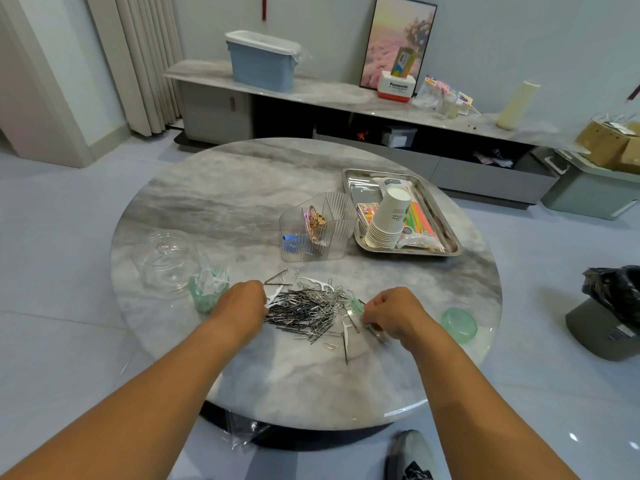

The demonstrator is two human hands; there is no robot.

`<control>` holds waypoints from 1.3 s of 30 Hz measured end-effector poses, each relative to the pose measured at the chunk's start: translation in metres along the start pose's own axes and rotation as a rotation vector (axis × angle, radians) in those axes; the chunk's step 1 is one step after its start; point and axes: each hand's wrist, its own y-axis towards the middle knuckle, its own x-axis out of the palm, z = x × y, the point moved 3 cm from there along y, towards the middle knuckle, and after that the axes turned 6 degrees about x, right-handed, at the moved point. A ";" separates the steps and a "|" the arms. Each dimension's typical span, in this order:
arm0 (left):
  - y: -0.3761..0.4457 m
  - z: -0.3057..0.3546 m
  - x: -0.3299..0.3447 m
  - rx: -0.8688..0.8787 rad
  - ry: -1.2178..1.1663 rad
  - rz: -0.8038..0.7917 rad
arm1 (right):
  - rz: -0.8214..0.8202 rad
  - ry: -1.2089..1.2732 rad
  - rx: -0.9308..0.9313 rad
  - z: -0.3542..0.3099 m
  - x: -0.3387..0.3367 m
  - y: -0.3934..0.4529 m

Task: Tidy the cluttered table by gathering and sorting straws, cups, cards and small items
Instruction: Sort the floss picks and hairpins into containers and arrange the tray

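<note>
Both bare forearms reach forward side by side; the left hand [242,299] is curled knuckles-up, and the right hand [391,311] is curled too, fingertips pinched together

Head view, downward, seemingly close

We are in a home, in what looks like a living room. Beyond our hands stands a round marble-patterned table [214,202], and past it a long low cabinet [346,95] runs along the wall. A framed picture [398,39] leans against that wall, beside a blue bin [263,64]. Pale pleated curtains [138,60] hang far off to the left of our left hand. Glossy tiled floor [62,237] spreads around the table, and a shoe [410,455] shows below our right arm.
</note>
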 end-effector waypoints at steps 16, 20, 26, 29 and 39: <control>0.002 0.005 -0.009 0.047 -0.334 0.096 | -0.141 0.455 -0.057 0.001 0.024 -0.010; 0.000 0.023 -0.006 0.145 -0.451 -0.025 | -0.222 0.480 -0.173 -0.008 0.029 -0.015; -0.004 0.031 -0.008 0.151 -0.668 -0.089 | -0.286 0.434 -0.306 -0.014 0.028 -0.023; -0.006 0.034 -0.008 0.062 -0.840 -0.200 | -0.312 0.310 -0.345 -0.015 0.028 -0.026; -0.015 0.041 -0.005 -0.027 -1.131 -0.466 | -0.233 0.360 -0.313 -0.027 0.029 -0.023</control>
